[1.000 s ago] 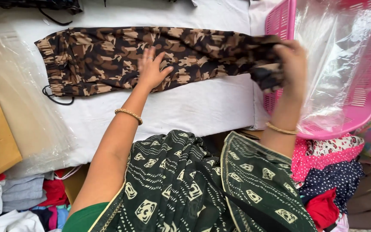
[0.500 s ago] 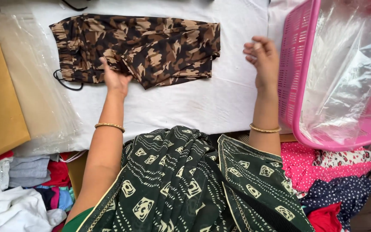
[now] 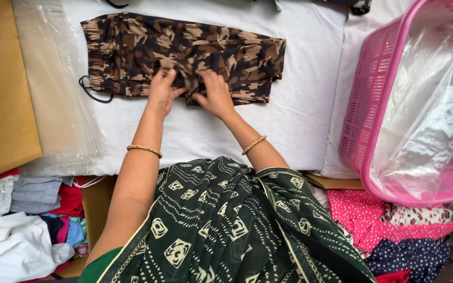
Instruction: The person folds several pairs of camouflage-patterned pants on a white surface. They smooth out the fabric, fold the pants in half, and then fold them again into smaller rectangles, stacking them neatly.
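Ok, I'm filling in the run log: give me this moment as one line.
left hand: flat on camouflage trousers | right hand: flat on same | trousers: folded, on white sheet | pink basket: right

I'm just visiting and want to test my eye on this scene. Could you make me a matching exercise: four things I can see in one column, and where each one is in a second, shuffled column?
Things:
1. camouflage trousers
2. pink basket
3. clear plastic bag
4. cardboard sheet

Places:
A. at the far left edge
B. at the right, lined with clear plastic
C. folded on the white surface, under the left hand and right hand
D. lying flat between the cardboard and the trousers

Pairs: 1-C, 2-B, 3-D, 4-A
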